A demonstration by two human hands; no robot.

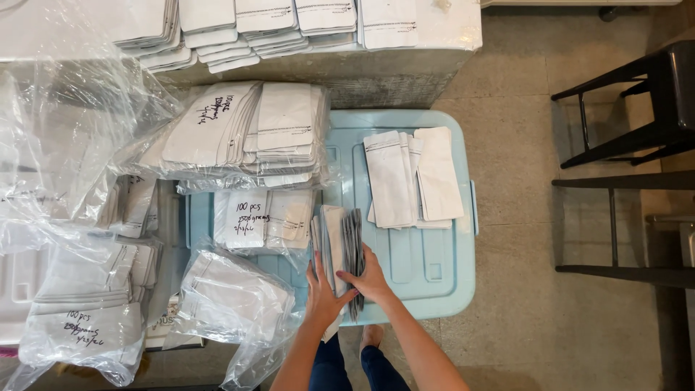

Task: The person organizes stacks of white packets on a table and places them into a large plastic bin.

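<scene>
Both hands close on one upright stack of white pouches (342, 242), stood on edge on the near part of a pale blue bin lid (434, 279). The left hand (321, 293) presses flat against the stack's left face, fingers spread upward; the right hand (370, 277) clasps the right face, thumb toward the near edge, so the stack is squeezed between the two palms. The pouch edges show grey and fan slightly at the top. Farther back on the lid, to the right, a loose row of flat white pouches (414, 179) lies overlapped, apart from the held stack. On the lid's left part sits a clear plastic bag of pouches (262, 217) with handwriting on it, and a bigger bagged bundle (242, 134) rests just beyond it. More bagged bundles (83, 322) crowd the left side, with crumpled clear plastic (72, 123) above them. Far off, rows of pouches cover a white table (449, 25). A black stool (637, 108) stands on the tiled floor at right.
</scene>
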